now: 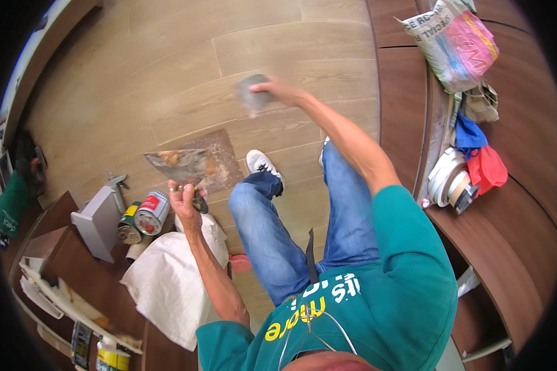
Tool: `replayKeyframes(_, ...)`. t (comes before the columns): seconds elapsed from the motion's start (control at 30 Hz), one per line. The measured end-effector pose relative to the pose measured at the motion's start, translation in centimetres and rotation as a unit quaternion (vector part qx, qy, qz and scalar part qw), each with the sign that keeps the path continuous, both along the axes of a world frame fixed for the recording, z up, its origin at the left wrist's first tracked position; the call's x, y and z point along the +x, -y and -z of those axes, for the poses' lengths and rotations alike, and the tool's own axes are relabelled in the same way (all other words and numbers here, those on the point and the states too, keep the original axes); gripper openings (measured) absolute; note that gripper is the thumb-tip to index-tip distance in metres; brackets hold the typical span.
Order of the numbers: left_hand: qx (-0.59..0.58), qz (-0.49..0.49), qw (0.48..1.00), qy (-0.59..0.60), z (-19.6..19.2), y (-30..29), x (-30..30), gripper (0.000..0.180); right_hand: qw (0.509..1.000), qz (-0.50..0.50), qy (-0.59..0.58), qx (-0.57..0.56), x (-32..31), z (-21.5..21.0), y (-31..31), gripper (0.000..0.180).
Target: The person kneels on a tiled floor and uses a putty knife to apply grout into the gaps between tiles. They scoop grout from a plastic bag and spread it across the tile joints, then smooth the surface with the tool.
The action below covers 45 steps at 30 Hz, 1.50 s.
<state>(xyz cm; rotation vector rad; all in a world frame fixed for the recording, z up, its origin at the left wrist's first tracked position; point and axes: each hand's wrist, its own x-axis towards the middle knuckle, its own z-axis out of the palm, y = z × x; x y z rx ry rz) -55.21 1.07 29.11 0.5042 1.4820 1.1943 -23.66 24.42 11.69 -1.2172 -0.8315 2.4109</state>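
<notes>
My left hand (187, 201) is closed round the dark handle of a trowel (178, 164). Its broad, roughly triangular blade is smeared grey and brown. Behind and below the blade, a stained square board (220, 157) lies on the floor. Farther out and to the right, my right hand (278, 91) is closed on a flat grey piece (252, 94). Motion blurs that piece, so its exact kind cannot be made out. It is over the wood-look floor tiles (185, 68), and whether it touches them is unclear.
At left are a white sack (170, 284), paint cans (152, 213), a grey box-shaped piece (99, 222) and a caulking gun (117, 181). At right, a printed bag (455, 46), a red cloth (487, 168) and a white roll (447, 179) lie along the brown cabinets (520, 117).
</notes>
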Motion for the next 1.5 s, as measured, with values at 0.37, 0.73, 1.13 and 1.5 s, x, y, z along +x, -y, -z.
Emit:
replayKeyframes(0.37,0.01,0.217,0.976,0.015,-15.9,-19.6,5.5,0.026,0.779,0.607,0.135,-0.08,26.1,-16.2,12.4,0.04)
replayKeyframes(0.73,-0.093,0.45,0.884,0.089,-13.9,-49.2,19.1,0.039,0.653,0.617,0.324,-0.296,19.9,-7.1,8.0,0.044)
replayKeyframes(1.13,-0.107,0.695,0.711,0.004,-14.3,-78.1,31.5,0.042,0.743,0.462,0.476,-0.089,23.1,-11.4,-13.8,0.035)
replayKeyframes(1.5,-0.125,0.925,0.353,-0.07,-2.5,-88.0,44.6,0.038,0.502,0.704,0.469,-0.183,12.6,-8.7,-17.3,0.037)
